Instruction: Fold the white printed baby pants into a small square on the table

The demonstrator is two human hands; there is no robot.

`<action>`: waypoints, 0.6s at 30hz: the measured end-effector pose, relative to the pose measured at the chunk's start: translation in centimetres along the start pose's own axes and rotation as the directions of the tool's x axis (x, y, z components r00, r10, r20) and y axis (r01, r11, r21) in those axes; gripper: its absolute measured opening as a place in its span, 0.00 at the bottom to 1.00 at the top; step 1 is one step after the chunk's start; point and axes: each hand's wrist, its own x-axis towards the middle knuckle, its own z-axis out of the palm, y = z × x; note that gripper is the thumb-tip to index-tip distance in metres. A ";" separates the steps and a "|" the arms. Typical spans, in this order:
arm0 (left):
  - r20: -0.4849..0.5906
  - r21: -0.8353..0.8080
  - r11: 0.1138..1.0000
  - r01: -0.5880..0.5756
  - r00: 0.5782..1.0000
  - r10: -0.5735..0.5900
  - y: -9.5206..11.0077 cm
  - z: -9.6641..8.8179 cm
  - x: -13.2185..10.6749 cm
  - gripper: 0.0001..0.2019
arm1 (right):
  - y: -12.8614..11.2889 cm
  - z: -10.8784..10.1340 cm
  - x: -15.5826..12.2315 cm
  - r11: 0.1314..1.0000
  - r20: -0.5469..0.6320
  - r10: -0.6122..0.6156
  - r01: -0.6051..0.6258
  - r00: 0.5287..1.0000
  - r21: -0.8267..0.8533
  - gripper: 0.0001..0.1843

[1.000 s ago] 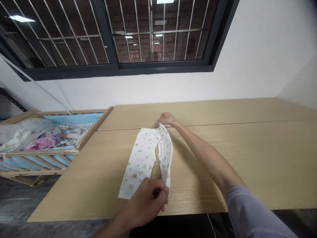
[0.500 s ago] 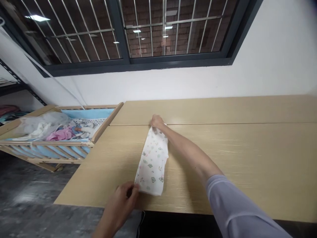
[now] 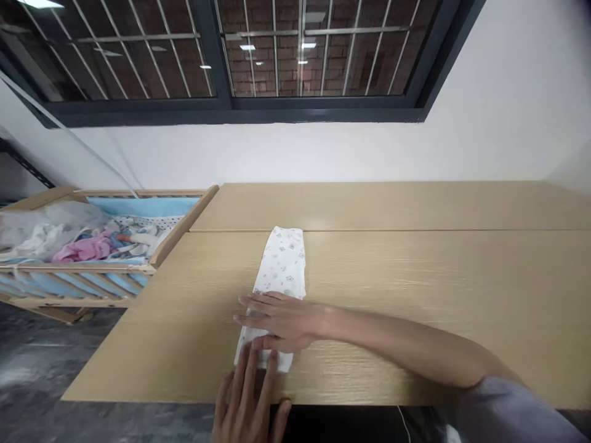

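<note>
Head view: right hand (image 3: pixel 277 321) lies open, ungripping, across folded printed baby trousers (image 3: pixel 281 264) near the front edge of the desk (image 3: pixel 415 277); open left hand (image 3: pixel 249 394) presses their near end.

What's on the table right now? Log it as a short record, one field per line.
Right hand: palm down across the folded white printed baby trousers
Left hand: open, fingers at the near end of the trousers
Surface: light wooden table
To the left: wooden crib holding pink and white clothes
Behind: barred window
</note>
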 end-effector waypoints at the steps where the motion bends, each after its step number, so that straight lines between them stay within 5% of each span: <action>1: 0.006 0.015 1.000 0.004 1.000 -0.004 0.2 0.3 -0.3 0.34 | 0.3 0.4 -0.3 1.000 0.006 0.009 -0.009 1.000 0.001 0.36; 6: 0.028 0.016 0.999 0.034 0.999 -0.034 0.4 0.0 -0.5 0.35 | 6.8 -1.0 1.4 0.976 -0.021 0.209 -0.209 0.978 -0.061 0.40; 12: 0.026 0.040 0.999 0.002 1.000 -0.003 0.3 -0.3 -0.1 0.32 | 16.9 -5.6 3.1 0.850 -0.166 0.472 -0.497 0.866 -0.175 0.39; 15: 0.023 0.037 0.999 0.003 1.000 -0.004 0.4 -0.3 -0.1 0.31 | 18.5 -6.5 3.2 0.844 -0.190 0.461 -0.494 0.867 -0.208 0.36; 18: 0.020 0.036 0.999 0.020 1.000 -0.021 0.6 -0.4 -0.1 0.30 | 16.5 -6.6 3.1 0.865 -0.248 0.393 -0.448 0.885 -0.227 0.35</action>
